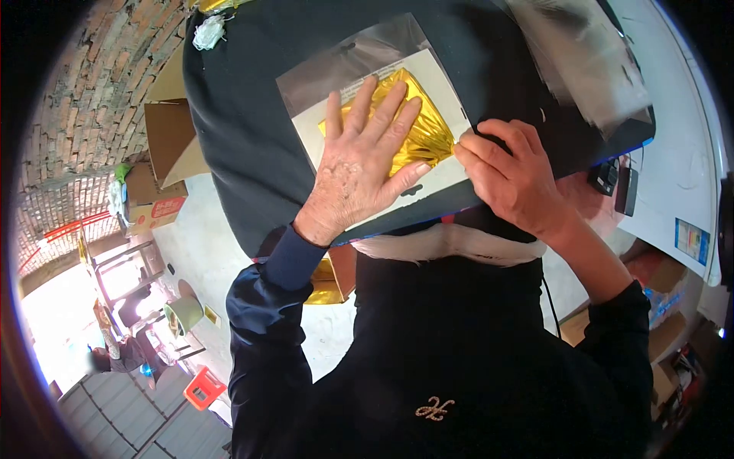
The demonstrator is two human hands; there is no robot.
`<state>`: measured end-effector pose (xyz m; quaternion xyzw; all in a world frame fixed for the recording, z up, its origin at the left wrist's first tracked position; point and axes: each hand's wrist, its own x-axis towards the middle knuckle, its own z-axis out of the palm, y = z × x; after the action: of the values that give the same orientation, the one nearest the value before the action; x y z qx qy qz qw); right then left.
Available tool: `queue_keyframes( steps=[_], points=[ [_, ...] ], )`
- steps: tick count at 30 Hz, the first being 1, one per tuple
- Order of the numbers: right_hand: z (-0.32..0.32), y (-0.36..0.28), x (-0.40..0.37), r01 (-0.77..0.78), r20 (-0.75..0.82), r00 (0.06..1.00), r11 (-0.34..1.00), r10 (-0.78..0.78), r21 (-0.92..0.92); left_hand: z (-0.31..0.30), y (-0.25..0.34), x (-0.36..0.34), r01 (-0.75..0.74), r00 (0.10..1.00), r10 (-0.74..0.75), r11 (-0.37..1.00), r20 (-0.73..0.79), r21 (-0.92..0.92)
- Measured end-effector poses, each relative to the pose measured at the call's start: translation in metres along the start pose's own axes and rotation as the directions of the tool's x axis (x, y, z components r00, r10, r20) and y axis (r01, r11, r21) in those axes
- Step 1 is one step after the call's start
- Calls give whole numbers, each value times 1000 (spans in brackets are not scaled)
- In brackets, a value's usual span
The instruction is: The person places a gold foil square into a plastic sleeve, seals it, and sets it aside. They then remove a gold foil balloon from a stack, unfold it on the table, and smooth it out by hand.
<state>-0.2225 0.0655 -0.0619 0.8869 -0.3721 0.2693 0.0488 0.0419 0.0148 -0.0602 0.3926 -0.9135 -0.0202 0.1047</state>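
My left hand (359, 157) lies flat with its fingers spread on a folded sheet of shiny gold foil (428, 130). Under the foil is a white card (440, 182) with a clear plastic bag (390, 40) showing past its far edge. The foil is creased and narrows to a gathered corner on the right. At that corner my right hand (508, 172) is closed, thumb and fingertips pinching the foil. All of this rests on a table with a black cloth (252, 115).
A stack of clear plastic bags (589, 69) lies at the table's far right. Crumpled white material (209, 33) sits at the far left corner. Cardboard boxes (164, 130) stand left of the table, with a red stool (204, 388) on the floor. Another person (126, 353) is in the background.
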Motion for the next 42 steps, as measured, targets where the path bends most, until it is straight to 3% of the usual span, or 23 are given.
queue_keyframes(
  steps=[6, 9, 10, 12, 13, 15, 18, 20, 23, 26, 29, 32, 33, 36, 37, 40, 41, 42],
  points=[
    [8, 3, 7, 29, -98, 995, 996, -21, 82, -11, 5, 3, 21, 997, -20, 1000, 70, -15],
    [-5, 5, 13, 50, -77, 997, 947, -27, 318, -14, 7, 6, 38, 995, -34, 999, 98, -38],
    [-13, 4, 19, 61, -62, 997, 892, -38, 447, -16, 7, 6, 44, 993, -39, 998, 107, -46],
    [-41, 0, 31, -6, -130, 979, 660, 157, 751, -17, 8, 7, 51, 990, -46, 998, 131, -35],
    [-70, 12, 38, 46, -112, 991, 606, 71, 794, -18, 8, 7, 58, 989, -54, 998, 138, -29],
    [-90, 14, 38, 274, -358, 928, 466, 100, 841, -19, 8, 7, 61, 986, -56, 998, 154, -27],
    [-166, 43, 44, 355, -356, 934, -27, -40, 934, -21, 8, 9, 71, 982, -63, 997, 181, -35],
    [-173, 24, 51, 387, -381, 906, 5, 187, 922, -21, 7, 9, 66, 982, -57, 997, 181, -45],
    [-169, 18, 53, 397, -364, 905, -128, 219, 909, -21, 8, 10, 66, 982, -57, 997, 181, -44],
    [-157, 12, 58, 552, -531, 824, -66, 197, 831, -17, 7, 7, 67, 982, -61, 997, 181, -27],
    [-160, 15, 60, 547, -547, 837, -18, 12, 837, -16, 6, 6, 64, 982, -59, 998, 177, -28],
    [-182, -3, 59, 345, -338, 929, -21, 154, 938, -18, 8, 6, 62, 988, -56, 997, 144, -35],
    [-190, -10, 62, 290, -268, 942, -89, 202, 953, -17, 8, 5, 60, 990, -54, 997, 130, -42],
    [-191, -24, 69, 317, -299, 946, -158, 129, 935, -12, 7, 3, 44, 996, -40, 998, 79, -50],
    [-182, -35, 70, 405, -388, 908, -97, 158, 909, -10, 4, 3, 34, 997, -31, 998, 65, -43],
    [-164, -30, 74, 456, -446, 865, -10, -232, 890, -10, 6, 0, 42, 999, -40, 997, 30, -69],
    [-174, -42, 70, 134, -123, 984, 82, -131, 988, -10, 6, 0, 35, 999, -34, 996, 14, -77],
    [-159, -28, 71, 281, -161, 863, 190, -478, 941, -9, 6, -1, 28, 1000, -28, 996, -2, -85]
  ],
)
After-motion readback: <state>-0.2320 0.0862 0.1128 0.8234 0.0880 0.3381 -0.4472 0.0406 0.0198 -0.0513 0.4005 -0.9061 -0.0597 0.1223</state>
